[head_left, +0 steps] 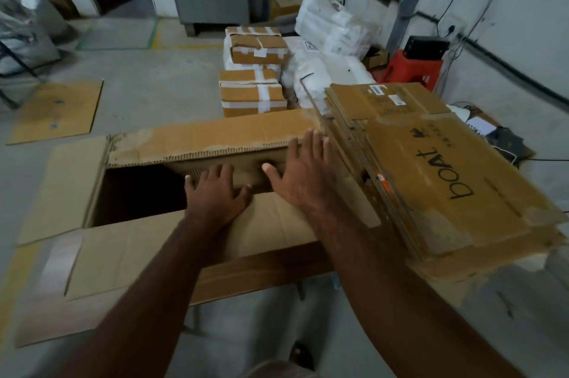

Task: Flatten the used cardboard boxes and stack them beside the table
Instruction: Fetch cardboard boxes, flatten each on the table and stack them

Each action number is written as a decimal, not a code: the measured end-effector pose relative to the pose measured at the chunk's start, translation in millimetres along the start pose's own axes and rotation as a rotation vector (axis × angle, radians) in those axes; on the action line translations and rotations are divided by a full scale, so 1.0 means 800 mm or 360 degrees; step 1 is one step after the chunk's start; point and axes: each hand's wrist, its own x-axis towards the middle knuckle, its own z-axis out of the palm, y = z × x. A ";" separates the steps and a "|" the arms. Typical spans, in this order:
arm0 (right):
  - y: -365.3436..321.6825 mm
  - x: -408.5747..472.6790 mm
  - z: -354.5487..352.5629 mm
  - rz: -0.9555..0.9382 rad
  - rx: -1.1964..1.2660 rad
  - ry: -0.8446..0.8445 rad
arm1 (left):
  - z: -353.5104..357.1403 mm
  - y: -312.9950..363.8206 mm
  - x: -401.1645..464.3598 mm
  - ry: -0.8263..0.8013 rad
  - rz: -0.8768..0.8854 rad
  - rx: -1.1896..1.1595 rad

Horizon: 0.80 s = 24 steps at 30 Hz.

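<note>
Bare concrete floor (160,82) lies open left of the open box (154,223); a flattened stack (446,180) crowds its right edge. Left hand (217,193) and right hand (300,173), fingers spread, press its inner flap.

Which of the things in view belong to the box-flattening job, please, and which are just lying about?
Job:
- large open brown cardboard box
- stack of flattened brown cardboard boxes
- left hand
- right hand

Lying about:
- taped brown cardboard parcels
- white plastic-wrapped bundles
- red plastic stool
</note>
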 end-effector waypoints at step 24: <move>0.078 0.024 0.051 -0.0318 0.0567 -0.0049 | 0.021 0.011 0.005 -0.0047 -0.0212 0.0105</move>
